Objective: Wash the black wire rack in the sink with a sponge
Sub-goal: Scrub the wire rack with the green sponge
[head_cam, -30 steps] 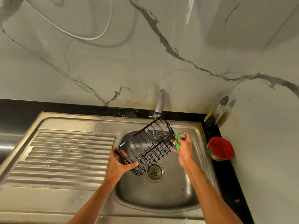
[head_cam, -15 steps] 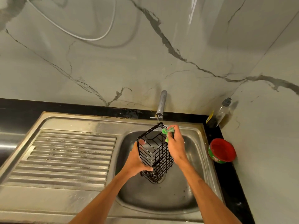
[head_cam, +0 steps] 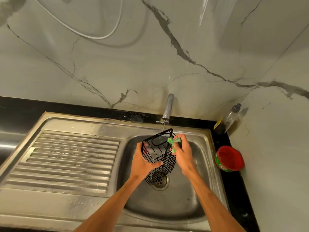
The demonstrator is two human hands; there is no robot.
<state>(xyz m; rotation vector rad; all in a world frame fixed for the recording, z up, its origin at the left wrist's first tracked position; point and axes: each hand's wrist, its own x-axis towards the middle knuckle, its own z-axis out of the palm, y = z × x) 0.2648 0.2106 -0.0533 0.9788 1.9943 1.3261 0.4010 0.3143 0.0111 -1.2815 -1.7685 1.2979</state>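
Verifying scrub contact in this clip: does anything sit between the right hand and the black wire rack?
Only the green sponge, which the right hand pinches against the black wire rack at its upper right edge. Nothing else visible intervenes. The left hand grips the rack's left side above the sink.

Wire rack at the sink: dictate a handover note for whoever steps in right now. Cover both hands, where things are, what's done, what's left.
Left hand: grips the rack by its left side and holds it on end over the drain.
Right hand: holds the green sponge against the rack's upper right edge.
Tap: a thin stream of water falls on the top of the rack.
Red tub: on the counter, right of the sink.
Done: rack wet, scrubbing under way; no foam visible.
Left: probably scrub the other sides, rinse, shut the tap.
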